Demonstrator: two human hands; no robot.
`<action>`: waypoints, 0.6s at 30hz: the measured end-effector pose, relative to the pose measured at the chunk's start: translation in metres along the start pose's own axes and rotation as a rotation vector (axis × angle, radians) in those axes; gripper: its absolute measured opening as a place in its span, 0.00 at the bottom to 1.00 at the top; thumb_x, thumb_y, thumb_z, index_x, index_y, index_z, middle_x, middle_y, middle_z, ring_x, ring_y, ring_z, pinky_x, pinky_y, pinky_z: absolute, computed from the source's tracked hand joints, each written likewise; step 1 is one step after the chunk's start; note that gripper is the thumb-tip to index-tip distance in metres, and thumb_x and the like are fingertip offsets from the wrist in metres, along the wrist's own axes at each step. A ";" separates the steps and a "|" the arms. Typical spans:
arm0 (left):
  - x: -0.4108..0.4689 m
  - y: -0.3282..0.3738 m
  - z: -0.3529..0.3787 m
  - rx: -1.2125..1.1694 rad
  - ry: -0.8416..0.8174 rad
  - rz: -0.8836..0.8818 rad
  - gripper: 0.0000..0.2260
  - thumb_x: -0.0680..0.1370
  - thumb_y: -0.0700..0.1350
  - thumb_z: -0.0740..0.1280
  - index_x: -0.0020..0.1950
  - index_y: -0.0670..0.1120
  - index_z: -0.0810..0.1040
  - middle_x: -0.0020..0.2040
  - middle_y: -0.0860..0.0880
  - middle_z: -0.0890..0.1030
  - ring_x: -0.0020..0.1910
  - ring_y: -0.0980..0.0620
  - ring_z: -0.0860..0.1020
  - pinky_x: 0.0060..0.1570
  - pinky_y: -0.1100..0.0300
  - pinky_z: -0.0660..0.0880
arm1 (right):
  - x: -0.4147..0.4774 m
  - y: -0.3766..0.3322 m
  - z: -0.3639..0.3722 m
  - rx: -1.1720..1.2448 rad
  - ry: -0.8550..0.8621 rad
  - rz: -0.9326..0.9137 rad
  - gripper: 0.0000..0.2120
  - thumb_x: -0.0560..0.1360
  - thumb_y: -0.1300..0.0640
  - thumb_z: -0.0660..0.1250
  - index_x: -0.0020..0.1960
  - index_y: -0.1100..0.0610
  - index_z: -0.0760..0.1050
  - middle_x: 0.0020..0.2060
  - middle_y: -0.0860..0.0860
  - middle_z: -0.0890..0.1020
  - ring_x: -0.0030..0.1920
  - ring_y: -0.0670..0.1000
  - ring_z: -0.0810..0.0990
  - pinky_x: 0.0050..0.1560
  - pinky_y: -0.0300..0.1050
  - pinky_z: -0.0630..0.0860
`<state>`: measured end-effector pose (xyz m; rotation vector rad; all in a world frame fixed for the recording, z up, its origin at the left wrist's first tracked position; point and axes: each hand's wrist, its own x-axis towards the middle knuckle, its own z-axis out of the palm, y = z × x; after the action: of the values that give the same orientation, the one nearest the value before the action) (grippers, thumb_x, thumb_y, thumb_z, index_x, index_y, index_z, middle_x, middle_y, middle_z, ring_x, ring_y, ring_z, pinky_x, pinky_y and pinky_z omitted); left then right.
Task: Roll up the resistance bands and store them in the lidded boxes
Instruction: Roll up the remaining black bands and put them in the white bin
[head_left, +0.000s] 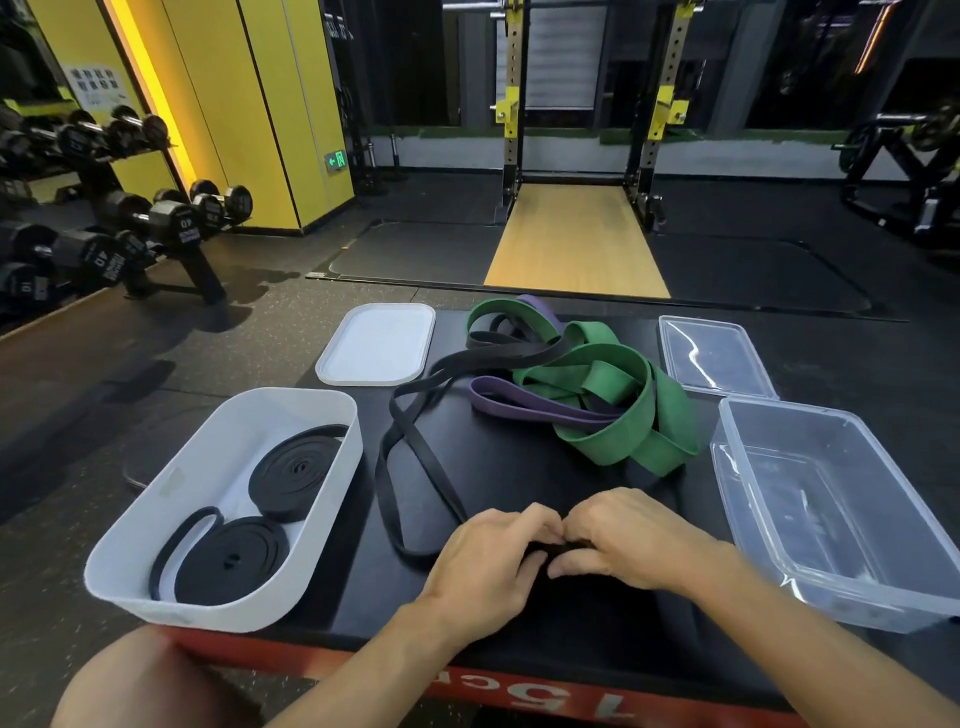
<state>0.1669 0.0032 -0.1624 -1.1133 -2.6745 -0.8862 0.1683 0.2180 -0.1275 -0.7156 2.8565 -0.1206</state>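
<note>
I make this a little under halfway: in the lower left of the frame the white box (130, 525) already holds two coiled black bands, the upper coil (293, 470) tight and the lower coil (231, 558) with a loose tail curving along its left side. At bottom centre my left hand (488, 556) and right hand (623, 540) meet, fingers curled in, both pinching the near end of a long black band (382, 467). I judge that the roll is only starting, since most of the band lies slack in a long loop running up towards the pile. Left to do are this band, the green band (613, 374) and the purple band (519, 408), heaped and interlaced in the centre right. More black strapping threads through the top of the pile, and I cannot tell whether it is a separate band. The clear box (883, 587) at the right holds nothing I can see. Both lids are off, the white lid (376, 351) above the white box and the clear lid (714, 358) above the clear box. For room, the table (493, 457) is bare between the loop and the pile. My hands work close to its red front edge (363, 660), and the boxes flank them on both sides, the clear one reaching near the right corner.
</note>
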 end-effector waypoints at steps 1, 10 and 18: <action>0.000 0.000 0.001 0.024 0.017 0.011 0.11 0.82 0.45 0.66 0.63 0.56 0.73 0.59 0.59 0.82 0.57 0.60 0.76 0.56 0.73 0.64 | -0.001 -0.001 -0.001 0.015 0.008 -0.013 0.22 0.78 0.31 0.62 0.48 0.49 0.78 0.40 0.45 0.78 0.43 0.49 0.77 0.47 0.50 0.74; 0.001 -0.011 0.013 0.088 0.187 0.046 0.07 0.78 0.50 0.67 0.52 0.55 0.84 0.51 0.59 0.84 0.53 0.59 0.79 0.51 0.56 0.78 | 0.000 -0.004 -0.003 -0.010 0.023 -0.070 0.17 0.80 0.35 0.62 0.52 0.47 0.76 0.41 0.41 0.72 0.49 0.47 0.74 0.51 0.48 0.73; -0.001 -0.015 0.012 -0.057 0.190 -0.007 0.07 0.76 0.52 0.72 0.52 0.56 0.87 0.51 0.61 0.86 0.53 0.64 0.81 0.55 0.62 0.78 | -0.006 -0.010 -0.004 0.008 0.011 -0.047 0.14 0.81 0.37 0.63 0.48 0.47 0.69 0.44 0.42 0.72 0.49 0.48 0.72 0.50 0.45 0.69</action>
<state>0.1586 0.0015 -0.1797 -0.9770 -2.5153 -1.0206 0.1776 0.2118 -0.1213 -0.7827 2.8491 -0.1428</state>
